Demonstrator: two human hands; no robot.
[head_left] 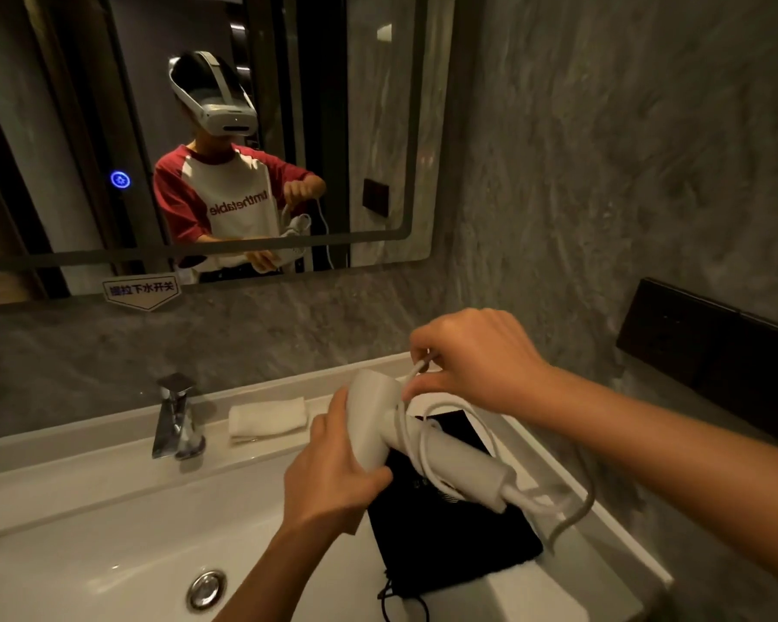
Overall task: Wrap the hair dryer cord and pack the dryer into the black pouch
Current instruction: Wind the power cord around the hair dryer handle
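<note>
A white hair dryer [450, 455] is held above the counter, handle pointing down to the right. My left hand [329, 469] grips its barrel. My right hand [472, 361] pinches the white cord [423, 437] just above the barrel; the cord loops around the handle and trails off past the handle's end toward the right. Under the dryer the black pouch [450, 549] lies flat on the counter, its drawstring hanging toward the near edge.
A white basin [109, 531] with a chrome drain lies at the left, with a chrome faucet [176, 419] behind it. A folded white towel [268, 418] sits by the wall. A mirror hangs above; a black panel [715, 356] is on the right wall.
</note>
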